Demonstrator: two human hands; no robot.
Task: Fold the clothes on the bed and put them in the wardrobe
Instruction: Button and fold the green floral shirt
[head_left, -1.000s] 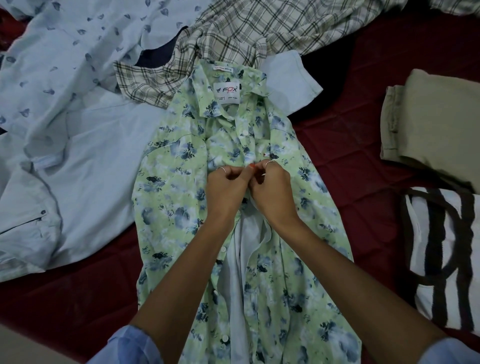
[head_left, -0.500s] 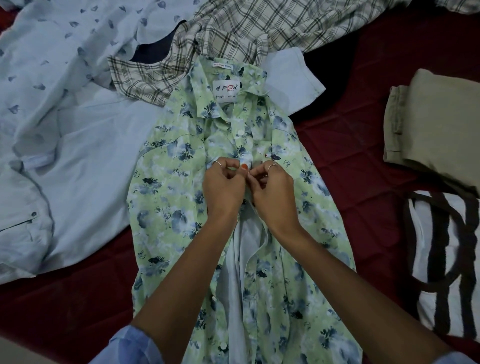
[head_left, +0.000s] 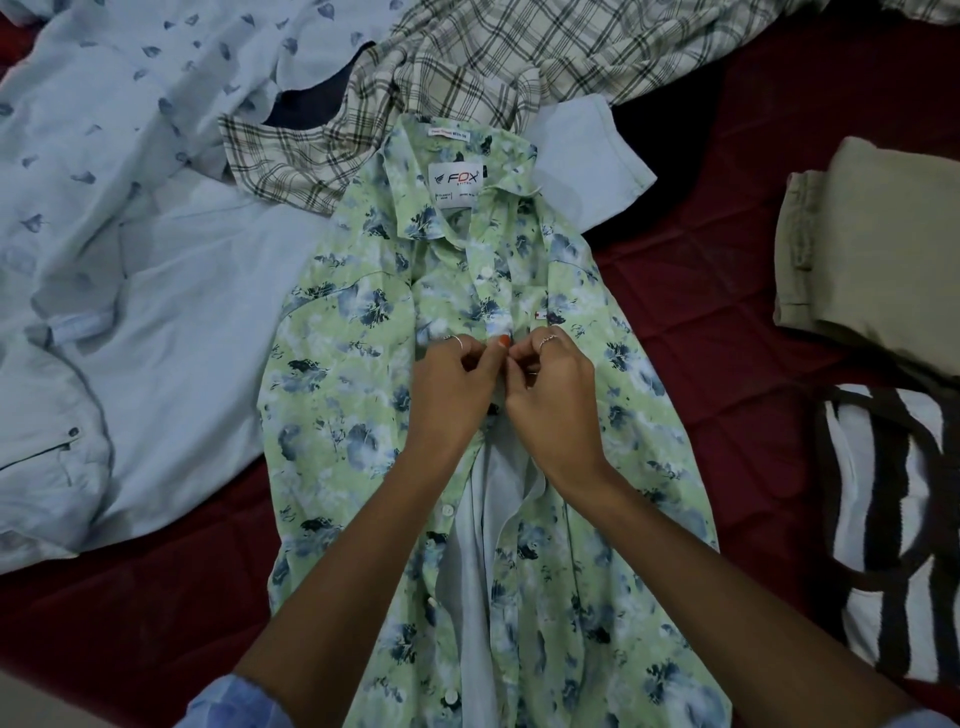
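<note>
Shirt in hand: light green short-sleeved shirt with a blue floral print, lying front-up and lengthwise on the bed, collar at the far end; we see a white FOX label inside the collar.
Placket: closed above our grip by one white button; below our grip it gapes open and shows the pale lining.
Left hand: fingers curled, pinching the left edge of the placket at chest height; ring on one finger, orange nail on the thumb.
Right hand: fingers curled, pinching the opposite edge of the placket; the two hands meet fingertip to fingertip.
Sleeves: pale blue cuffs at the near edge of the view, on both our forearms.
Left of the grip: plain pale blue shirt, spread flat, partly under the green shirt.
Beyond the grip: cream shirt with dark plaid checks, crumpled, touching the green collar.
Far left of the grip: pale blue shirt with small dark leaf marks, unfolded.
Right of the grip, well apart: folded khaki trousers.
Right and nearer to us: folded white cloth with dark brown stripes, just beside the trousers.
Underneath all: dark red quilted bedcover.
</note>
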